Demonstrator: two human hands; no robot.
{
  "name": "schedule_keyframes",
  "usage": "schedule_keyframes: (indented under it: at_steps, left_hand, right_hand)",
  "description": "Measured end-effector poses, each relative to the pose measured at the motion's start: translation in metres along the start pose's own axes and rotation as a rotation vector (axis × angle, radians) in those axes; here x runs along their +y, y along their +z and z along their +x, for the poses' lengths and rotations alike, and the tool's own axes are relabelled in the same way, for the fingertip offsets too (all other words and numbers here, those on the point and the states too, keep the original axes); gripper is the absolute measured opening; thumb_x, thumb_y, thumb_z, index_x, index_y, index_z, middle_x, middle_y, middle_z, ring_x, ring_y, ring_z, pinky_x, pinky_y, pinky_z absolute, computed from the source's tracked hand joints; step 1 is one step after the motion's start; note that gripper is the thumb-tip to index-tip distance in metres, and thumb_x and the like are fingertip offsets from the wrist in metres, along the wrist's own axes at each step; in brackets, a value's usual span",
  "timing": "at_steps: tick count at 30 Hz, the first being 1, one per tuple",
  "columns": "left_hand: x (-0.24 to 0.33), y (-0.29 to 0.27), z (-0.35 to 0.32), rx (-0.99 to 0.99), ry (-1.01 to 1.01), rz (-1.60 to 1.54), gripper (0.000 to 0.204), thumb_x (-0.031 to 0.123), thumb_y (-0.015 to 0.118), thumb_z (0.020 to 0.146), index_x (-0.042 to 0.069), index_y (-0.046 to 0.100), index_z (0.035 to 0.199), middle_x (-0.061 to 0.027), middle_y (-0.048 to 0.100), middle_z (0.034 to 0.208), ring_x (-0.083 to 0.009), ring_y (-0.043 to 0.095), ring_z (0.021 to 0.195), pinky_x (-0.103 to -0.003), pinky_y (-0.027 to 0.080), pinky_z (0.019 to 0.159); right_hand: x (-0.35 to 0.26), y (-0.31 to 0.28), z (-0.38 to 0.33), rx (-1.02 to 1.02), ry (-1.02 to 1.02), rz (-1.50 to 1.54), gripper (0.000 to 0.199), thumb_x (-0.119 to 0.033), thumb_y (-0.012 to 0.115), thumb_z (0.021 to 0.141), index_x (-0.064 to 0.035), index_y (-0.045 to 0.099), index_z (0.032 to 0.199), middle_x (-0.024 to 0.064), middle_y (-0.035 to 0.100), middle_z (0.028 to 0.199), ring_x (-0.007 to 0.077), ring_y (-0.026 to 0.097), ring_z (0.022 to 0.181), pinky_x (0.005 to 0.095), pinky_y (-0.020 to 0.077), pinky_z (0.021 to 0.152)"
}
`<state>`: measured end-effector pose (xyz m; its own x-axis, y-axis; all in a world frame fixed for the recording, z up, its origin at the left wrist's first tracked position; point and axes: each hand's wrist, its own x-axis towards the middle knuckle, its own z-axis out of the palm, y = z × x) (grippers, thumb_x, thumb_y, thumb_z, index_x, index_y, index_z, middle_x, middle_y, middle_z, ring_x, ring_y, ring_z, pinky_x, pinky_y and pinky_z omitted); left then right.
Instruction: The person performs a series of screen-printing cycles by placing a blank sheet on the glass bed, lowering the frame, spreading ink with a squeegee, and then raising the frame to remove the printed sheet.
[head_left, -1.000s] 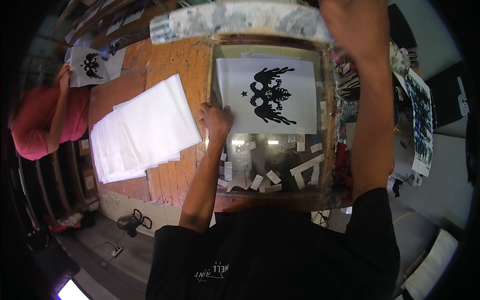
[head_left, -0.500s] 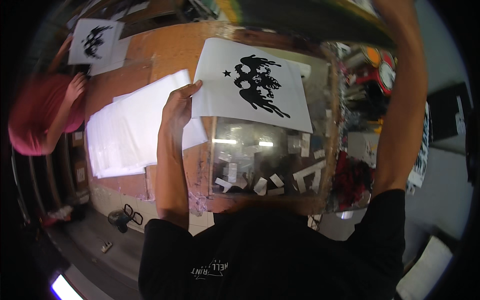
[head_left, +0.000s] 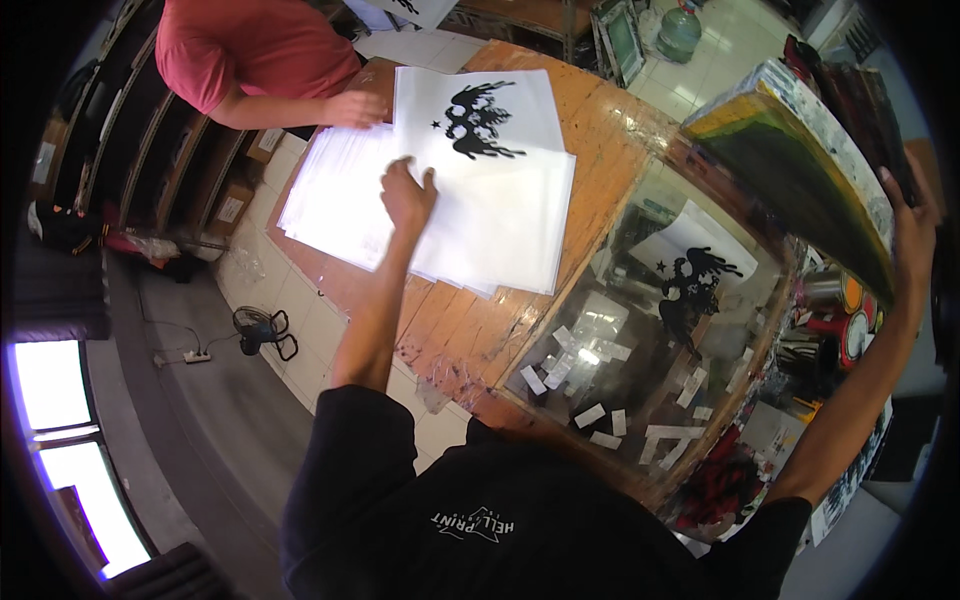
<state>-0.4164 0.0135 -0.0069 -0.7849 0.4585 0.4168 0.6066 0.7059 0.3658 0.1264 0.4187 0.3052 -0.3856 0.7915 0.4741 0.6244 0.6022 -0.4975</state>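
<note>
Nearest you, your own dark shirt (head_left: 520, 520) fills the lower middle and hides the near edge of the wooden table (head_left: 600, 130), so you cannot see where the table ends on your side. Just beyond it lies a glass plate (head_left: 650, 340) set in the tabletop, with small white tape strips stuck on it; a black winged print shows on the glass, but the glare makes it hard to tell whether that is a reflection or a sheet beneath. Your right hand (head_left: 915, 215) reaches up at the right rim and grips the far edge of a raised printing screen (head_left: 800, 150); the fingers wrap behind the frame, so only the thumb side and knuckles show, and the screen's underside is seen foreshortened and smeared with colour. Cans of ink (head_left: 835, 300) below it are partly covered by the screen and your forearm. Farther out, your left hand (head_left: 408, 195) rests palm down, fingers loosely together and curled, pressing on the stack of white sheets (head_left: 420, 200) on the table's left part. The printed sheet (head_left: 480, 115) with the black winged design lies on top of that stack, just beyond your fingertips. Past it, another person's hand (head_left: 355, 108) touches the stack's far edge; their red shirt (head_left: 250, 45) is cut off by the picture's rim.
</note>
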Motion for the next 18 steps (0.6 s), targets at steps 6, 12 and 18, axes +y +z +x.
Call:
schedule_keyframes:
  at_steps: [6,12,18]
  left_hand:
    - [0.115,-0.016,-0.183,-0.464,0.03,-0.265,0.041,0.04,0.08,0.085,0.011,0.063,0.108,-0.0124,0.058,0.117,-0.0332,0.05,0.117,-0.05,0.033,0.1]
    - [0.118,0.005,-0.192,-0.423,-0.186,-0.324,0.029,0.037,0.081,0.084,0.01,0.075,0.093,-0.0123,0.061,0.118,-0.03,0.054,0.115,-0.047,0.039,0.097]
    - [0.111,0.002,-0.17,-0.442,-0.181,-0.605,0.02,0.037,0.082,0.083,0.019,0.082,0.091,-0.0118,0.063,0.137,-0.0328,0.054,0.131,-0.048,0.044,0.107]
  right_hand:
    - [-0.028,0.007,-0.002,-0.066,0.051,0.04,0.06,-0.025,0.077,0.092,-0.0001,0.057,0.142,0.0143,0.066,0.13,0.0186,0.063,0.116,0.0312,0.0441,0.106]
    - [-0.019,0.011,-0.016,-0.074,-0.035,0.206,0.053,-0.022,0.077,0.091,-0.0021,0.062,0.138,0.0104,0.069,0.124,0.0177,0.065,0.109,0.0298,0.0467,0.1]
    - [-0.108,0.02,-0.056,0.104,-0.188,0.2,0.033,0.009,0.072,0.077,0.0052,0.069,0.11,0.0089,0.07,0.095,0.0176,0.063,0.093,0.0307,0.0487,0.089]
